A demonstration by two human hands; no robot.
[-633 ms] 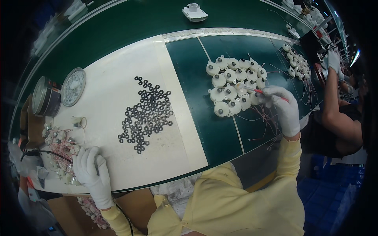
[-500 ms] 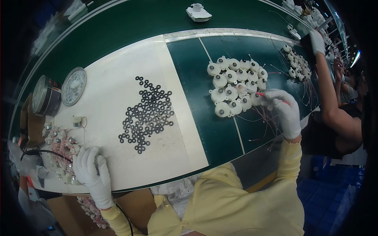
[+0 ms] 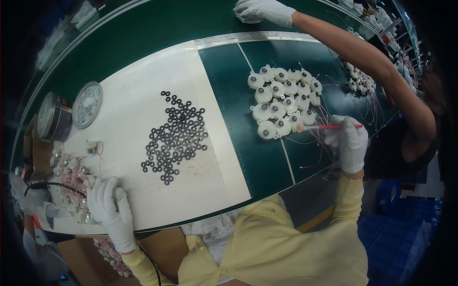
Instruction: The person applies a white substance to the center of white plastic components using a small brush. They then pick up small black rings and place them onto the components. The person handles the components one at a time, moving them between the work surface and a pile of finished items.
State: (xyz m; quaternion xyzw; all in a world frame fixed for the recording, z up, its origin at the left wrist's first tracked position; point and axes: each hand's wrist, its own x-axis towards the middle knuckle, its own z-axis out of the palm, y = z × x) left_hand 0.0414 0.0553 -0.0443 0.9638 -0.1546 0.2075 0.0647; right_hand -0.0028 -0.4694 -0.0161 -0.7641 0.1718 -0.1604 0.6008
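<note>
My right hand (image 3: 349, 143), in a white glove, is closed round the red handle of a small brush (image 3: 329, 127). The brush tip touches or hovers just over the near right of a cluster of round white housings (image 3: 276, 88) with dark centre posts; which of the two I cannot tell. Thin wires trail from the housings beneath my hand. My left hand (image 3: 110, 205), gloved too, rests at the table's near edge, fingers loosely extended. Beside it lies a heap of small motors (image 3: 71, 176) with pink-red wires. A black cable (image 3: 57, 184) runs to that hand and passes partly out of sight.
Many black rings (image 3: 176, 136) lie on the white sheet (image 3: 214, 167). A tin (image 3: 56, 117) and a round lid holding whitish paste (image 3: 88, 105) stand at left. A co-worker's gloved hand (image 3: 265, 10) reaches across the far side, over a white part. More housings (image 3: 361, 81) sit far right.
My right hand has drawn the brush nearer to me, to the cluster's near right side. The co-worker's arm has swung left across the far side onto the white part. My left hand stays put.
</note>
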